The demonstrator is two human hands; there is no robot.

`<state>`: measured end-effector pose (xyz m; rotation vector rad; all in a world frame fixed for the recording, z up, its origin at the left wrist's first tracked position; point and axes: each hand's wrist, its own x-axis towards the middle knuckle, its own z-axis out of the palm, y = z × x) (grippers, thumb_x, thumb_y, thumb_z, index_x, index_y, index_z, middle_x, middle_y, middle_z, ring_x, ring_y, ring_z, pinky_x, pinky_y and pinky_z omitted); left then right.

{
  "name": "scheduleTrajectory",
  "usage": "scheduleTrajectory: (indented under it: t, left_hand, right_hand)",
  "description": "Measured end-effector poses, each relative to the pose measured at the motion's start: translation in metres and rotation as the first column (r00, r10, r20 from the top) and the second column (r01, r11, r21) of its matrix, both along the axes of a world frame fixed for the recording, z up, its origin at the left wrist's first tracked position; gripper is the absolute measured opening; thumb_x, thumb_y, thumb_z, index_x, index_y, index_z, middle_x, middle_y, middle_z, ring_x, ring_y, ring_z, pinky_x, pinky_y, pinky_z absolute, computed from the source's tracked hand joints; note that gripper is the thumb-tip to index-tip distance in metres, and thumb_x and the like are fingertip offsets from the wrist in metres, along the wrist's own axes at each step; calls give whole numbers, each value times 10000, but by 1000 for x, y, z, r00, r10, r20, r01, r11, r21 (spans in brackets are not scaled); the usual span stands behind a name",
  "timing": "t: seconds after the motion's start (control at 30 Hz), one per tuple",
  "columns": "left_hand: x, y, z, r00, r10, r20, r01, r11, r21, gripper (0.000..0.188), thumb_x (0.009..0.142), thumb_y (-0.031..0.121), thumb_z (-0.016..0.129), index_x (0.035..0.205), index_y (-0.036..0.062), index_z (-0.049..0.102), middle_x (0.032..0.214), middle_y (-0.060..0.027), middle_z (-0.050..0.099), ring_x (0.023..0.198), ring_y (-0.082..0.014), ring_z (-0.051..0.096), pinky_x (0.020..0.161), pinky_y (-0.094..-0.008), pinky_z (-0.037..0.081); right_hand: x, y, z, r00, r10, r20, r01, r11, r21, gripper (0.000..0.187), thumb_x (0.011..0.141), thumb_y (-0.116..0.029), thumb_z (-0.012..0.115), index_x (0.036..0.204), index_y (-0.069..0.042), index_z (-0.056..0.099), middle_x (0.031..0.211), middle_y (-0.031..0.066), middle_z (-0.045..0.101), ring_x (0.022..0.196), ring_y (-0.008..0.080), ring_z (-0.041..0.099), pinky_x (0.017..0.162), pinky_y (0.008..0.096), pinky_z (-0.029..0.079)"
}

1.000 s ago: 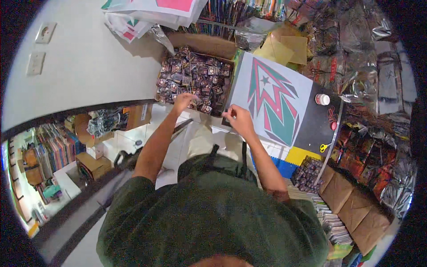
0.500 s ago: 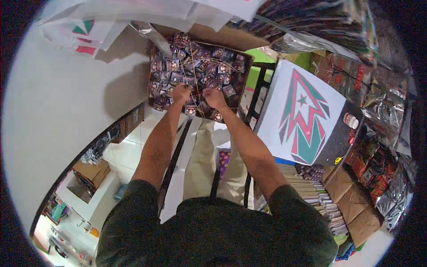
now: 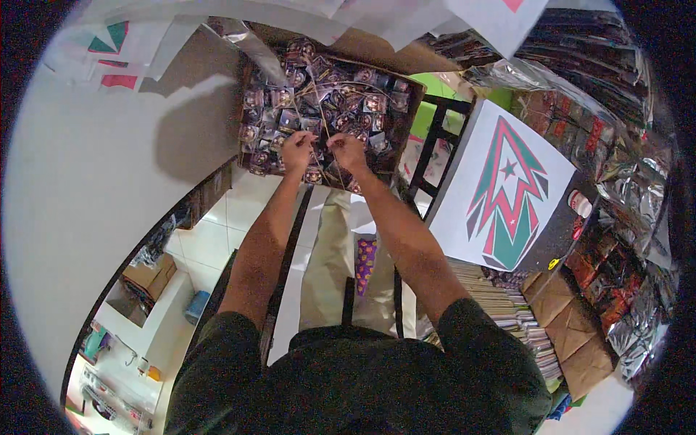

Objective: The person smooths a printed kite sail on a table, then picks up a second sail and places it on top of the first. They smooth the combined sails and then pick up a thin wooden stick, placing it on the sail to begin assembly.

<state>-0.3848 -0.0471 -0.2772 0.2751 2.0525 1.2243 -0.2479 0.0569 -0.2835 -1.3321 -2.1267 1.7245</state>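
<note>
A shallow cardboard box (image 3: 423, 103) full of small dark packets (image 3: 373, 103) in clear wrapping lies in front of me. Thin tan string (image 3: 319, 103) runs lengthwise over the packets, and another strand curves across them. My left hand (image 3: 296, 152) is closed in a pinch on the string above the near part of the box. Just to its right, my right hand (image 3: 349, 154) pinches the string too, with a strand trailing down past it over the box's near edge. Fingertips of both hands are small and partly blurred.
Right of the box is a white sheet (image 3: 467, 181) printed with a green and red star emblem, with a white jar (image 3: 578, 203) and yellow scissors (image 3: 554, 264) beyond it. Stacked paper bundles (image 3: 500, 312) and wrapped packs (image 3: 558, 138) crowd the right. A white wall (image 3: 87, 188) stands left.
My hands stay close together over the box, fingers more raised now and the strands between them shifted. The whole view has tilted slightly, bringing more of the hanging sheets into the top.
</note>
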Motion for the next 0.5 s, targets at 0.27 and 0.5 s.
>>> scheduleTrajectory:
  t: [0.27, 0.5]
  left_hand:
    - [5, -7, -3, 994, 35, 100, -44, 994, 97, 179, 986, 124, 676, 1110, 5, 726, 1033, -80, 747, 905, -157, 716, 670, -287, 591]
    - [5, -7, -7, 992, 45, 116, -50, 998, 45, 195, 998, 121, 659, 1144, 1, 708, 1055, -95, 742, 945, -175, 721, 709, -305, 624]
  right_hand:
    - [19, 9, 13, 984, -111, -137, 124, 988, 89, 104, 919, -149, 721, 976, -73, 764, 900, 67, 769, 810, 153, 723, 754, 317, 560]
    - [12, 21, 39, 966, -233, -116, 213, 964, -161, 135, 901, -219, 743, 977, -117, 788, 972, 94, 774, 915, 240, 736, 860, 363, 561]
